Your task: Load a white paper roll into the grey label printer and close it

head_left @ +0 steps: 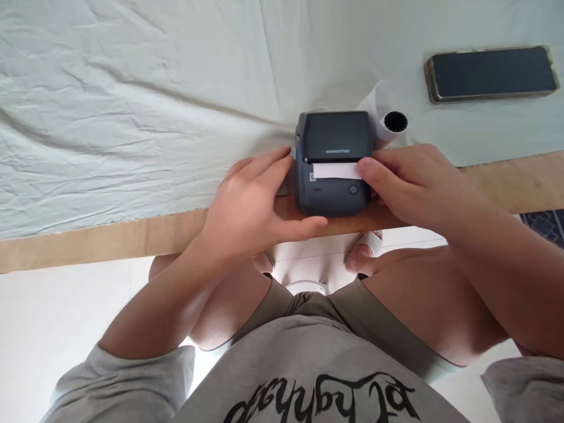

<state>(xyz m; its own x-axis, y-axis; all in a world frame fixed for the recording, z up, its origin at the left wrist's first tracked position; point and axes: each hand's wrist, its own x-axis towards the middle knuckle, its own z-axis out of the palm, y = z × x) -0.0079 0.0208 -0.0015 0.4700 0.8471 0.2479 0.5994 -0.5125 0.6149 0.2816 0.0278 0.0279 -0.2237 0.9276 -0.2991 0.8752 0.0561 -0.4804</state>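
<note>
A small dark grey label printer point(333, 134) stands at the table's front edge. From its front slot comes a short white paper strip point(335, 171). My right hand point(409, 176) is at the printer's right side, its thumb over the strip's right end and its other fingers curled, partly hidden. My left hand point(251, 202) is by the printer's left side, fingertips against or close to it, thumb stretched out along the front edge. Behind the printer lies a white paper roll point(388, 130) with a black core, its loose end rising toward the printer's back.
A phone point(493, 73) in a clear case lies at the far right. Wrinkled pale cloth point(145, 106) covers the table, leaving a bare wooden edge point(110, 235) in front. My legs are below that edge. Part of a dark patterned cloth point(546, 226) shows at the right.
</note>
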